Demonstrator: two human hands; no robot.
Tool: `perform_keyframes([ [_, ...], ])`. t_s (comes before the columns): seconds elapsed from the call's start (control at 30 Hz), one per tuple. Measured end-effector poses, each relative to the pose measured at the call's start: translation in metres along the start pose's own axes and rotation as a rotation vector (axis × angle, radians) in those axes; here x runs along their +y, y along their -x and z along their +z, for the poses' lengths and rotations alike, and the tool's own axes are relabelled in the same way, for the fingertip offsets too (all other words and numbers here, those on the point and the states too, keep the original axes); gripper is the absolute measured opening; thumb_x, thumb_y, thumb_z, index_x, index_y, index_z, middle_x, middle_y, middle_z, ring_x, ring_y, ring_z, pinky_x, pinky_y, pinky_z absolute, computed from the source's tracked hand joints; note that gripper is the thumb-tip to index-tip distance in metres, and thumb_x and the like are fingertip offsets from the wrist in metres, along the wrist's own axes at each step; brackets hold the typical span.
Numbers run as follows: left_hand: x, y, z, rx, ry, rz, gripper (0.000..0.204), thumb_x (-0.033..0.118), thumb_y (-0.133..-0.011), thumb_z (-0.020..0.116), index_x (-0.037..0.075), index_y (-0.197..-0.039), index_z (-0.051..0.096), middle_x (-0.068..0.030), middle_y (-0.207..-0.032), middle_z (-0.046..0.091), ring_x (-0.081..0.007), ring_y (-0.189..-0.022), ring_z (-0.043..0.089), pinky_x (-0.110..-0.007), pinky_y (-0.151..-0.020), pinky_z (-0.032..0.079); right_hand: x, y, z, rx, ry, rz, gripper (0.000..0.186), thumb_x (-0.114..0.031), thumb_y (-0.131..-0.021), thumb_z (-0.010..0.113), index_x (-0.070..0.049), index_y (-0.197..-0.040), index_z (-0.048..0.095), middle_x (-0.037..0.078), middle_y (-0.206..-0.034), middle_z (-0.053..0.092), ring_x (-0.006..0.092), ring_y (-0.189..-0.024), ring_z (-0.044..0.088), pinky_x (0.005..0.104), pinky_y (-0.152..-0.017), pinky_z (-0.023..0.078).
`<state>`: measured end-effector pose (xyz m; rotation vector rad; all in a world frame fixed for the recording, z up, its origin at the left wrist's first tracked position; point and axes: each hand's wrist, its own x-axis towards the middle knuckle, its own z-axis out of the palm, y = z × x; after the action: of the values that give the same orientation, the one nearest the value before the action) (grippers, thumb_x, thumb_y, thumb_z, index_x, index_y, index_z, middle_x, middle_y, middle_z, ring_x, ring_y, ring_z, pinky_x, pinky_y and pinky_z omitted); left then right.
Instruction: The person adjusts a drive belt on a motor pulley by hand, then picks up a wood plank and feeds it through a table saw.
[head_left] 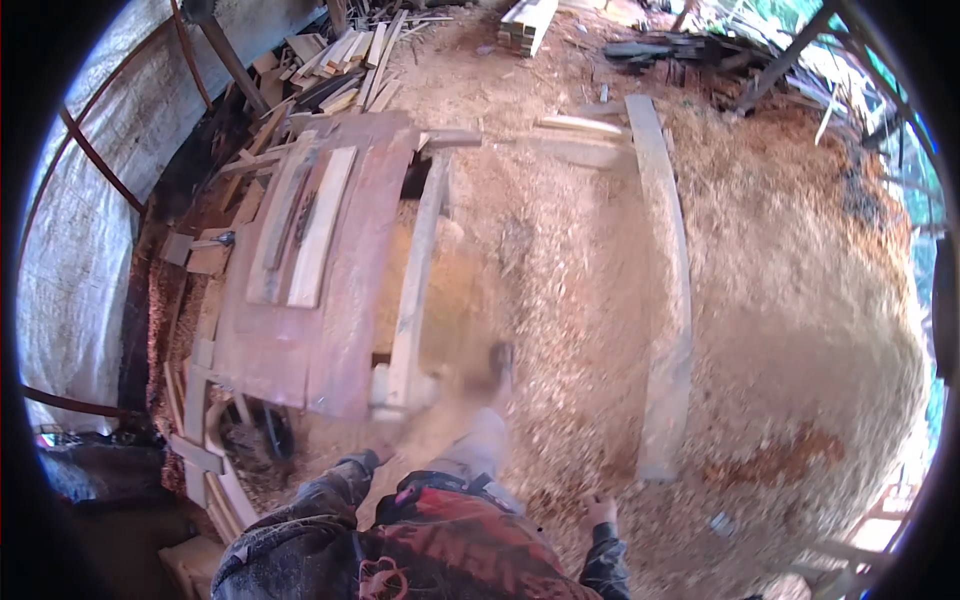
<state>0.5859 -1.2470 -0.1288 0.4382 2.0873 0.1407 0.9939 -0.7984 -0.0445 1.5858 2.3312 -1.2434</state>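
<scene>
Red-and-dark clothing [450, 535] nearest. Left hand [380, 453] blurred, can't tell its grip; near red-brown surface [340, 350] carrying boards [322, 228]. Right hand [601, 511] fingers loosely apart, near long plank [674, 300] on shavings-covered ground [800, 380].

Your dark sleeve [335, 487] is matt, dusty cloth; the reddish tabletop [345, 340] looks like smooth, faintly glossy wood, the long plank [672, 275] bare matt wood, and the wood shavings [560, 330] rough and flaky
</scene>
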Motion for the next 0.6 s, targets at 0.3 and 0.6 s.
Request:
perform_keyframes([
  [0.3, 0.176, -0.206, -0.257, 0.169, 0.025, 0.073, 0.034, 0.037, -0.075, 0.061, 0.006, -0.084, 0.069, -0.0165, -0.081, 0.067, -0.0305, -0.071, 0.064, -0.043, -0.066, 0.049, -0.13, -0.217, -0.05, -0.218, -0.026, 0.395, 0.016, -0.017, -0.071, 0.07, -0.005, -0.08, 0.066, 0.004, -0.065, 0.06, 0.0169, -0.056, 0.058, 0.0321, -0.051, 0.047],
  [0.6, 0.588, -0.147, -0.716, -0.063, 1.194, 1.095, 0.022, 0.021, -0.094, 0.054, 0.001, -0.089, 0.06, 0.0006, -0.079, 0.058, -0.0061, -0.075, 0.053, -0.024, -0.067, 0.042, -0.323, -0.565, -0.122, -0.196, 0.02, 0.18, 0.016, -0.022, -0.078, 0.062, -0.006, -0.081, 0.065, 0.005, -0.063, 0.059, 0.0172, -0.057, 0.058, 0.0336, -0.05, 0.046],
])
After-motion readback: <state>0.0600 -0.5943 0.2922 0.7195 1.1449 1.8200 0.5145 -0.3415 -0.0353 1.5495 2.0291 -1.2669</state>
